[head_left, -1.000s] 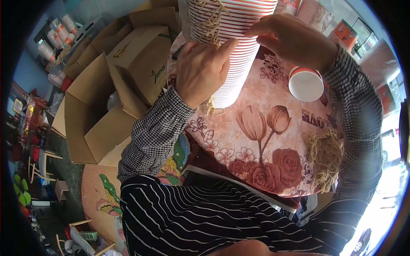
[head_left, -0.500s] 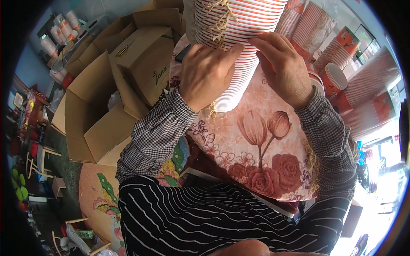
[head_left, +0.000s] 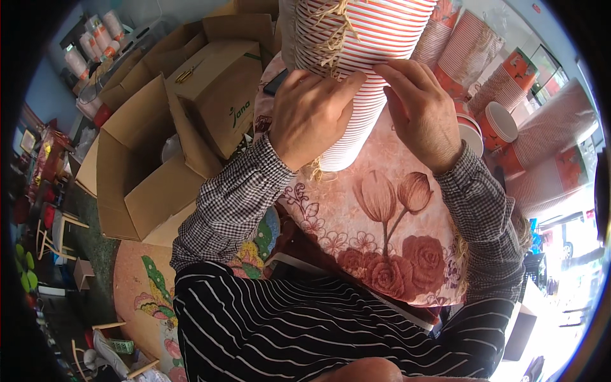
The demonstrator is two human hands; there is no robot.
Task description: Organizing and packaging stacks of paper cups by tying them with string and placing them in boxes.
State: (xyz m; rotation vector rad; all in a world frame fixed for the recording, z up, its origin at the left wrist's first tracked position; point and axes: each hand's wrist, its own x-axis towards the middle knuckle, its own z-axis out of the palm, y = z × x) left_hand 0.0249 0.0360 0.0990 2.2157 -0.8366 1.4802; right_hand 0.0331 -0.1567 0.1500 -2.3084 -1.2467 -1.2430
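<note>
A tall stack of nested paper cups [head_left: 382, 38] with red-striped white rims leans across the far part of the table. Tufts of dry straw-like strands [head_left: 340, 32] hang on its left side. My left hand [head_left: 309, 114] lies against the stack's left side, fingers curled, its index finger reaching across the rims. At the right side, my right hand [head_left: 420, 105] has its bent fingertips on the rims, the thumb a little below them. Both hands are closed on the stack; the left fingertips are partly hidden.
A flower-patterned cloth [head_left: 375, 223] covers the table. Open cardboard boxes [head_left: 146, 184] stand at the left, with yellow-handled scissors [head_left: 186, 75] on one closed box [head_left: 223, 83]. More bagged cup stacks [head_left: 468, 41] and a loose red-and-white cup [head_left: 499, 124] are at the right. A dark phone-like object [head_left: 275, 83] lies behind my left hand.
My right hand has slid slightly nearer to me along the stack. My left hand stays at about the same place on it. The whole view has shifted slightly.
</note>
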